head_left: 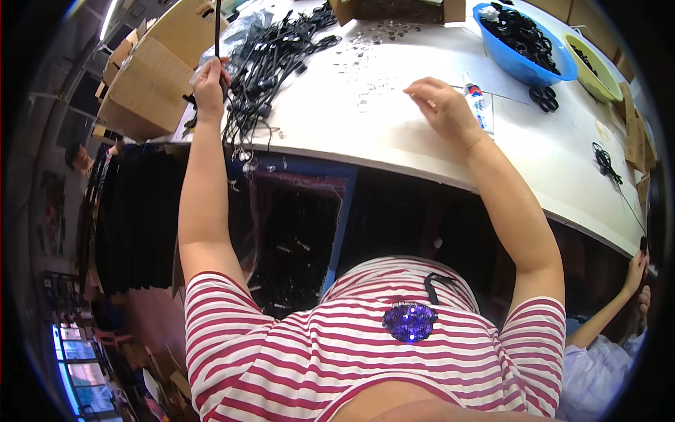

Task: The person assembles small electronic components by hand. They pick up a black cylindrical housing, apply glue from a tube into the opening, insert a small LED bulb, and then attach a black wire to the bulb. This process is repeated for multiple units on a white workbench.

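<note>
My left hand (209,90) is raised at the table's left end, its fingers closed around a black cord (217,32). The cord runs straight up out of view. Beside that hand lies a tangled heap of black cords (264,74), some ends hanging over the table edge. My right hand (446,112) hovers over the white table (323,133) with fingers loosely bent and apart, and I see nothing in them. Small clear pieces (373,88) lie scattered to its left. Close by on its right is a white and blue tube (476,102).
A blue basin (524,46) of black parts and a yellow-green basin (594,70) stand at the far right, near black-handled scissors (543,98). A cardboard box (144,91) is at left. Another person's hand (636,271) shows at the right edge, near a black cable (605,165).
</note>
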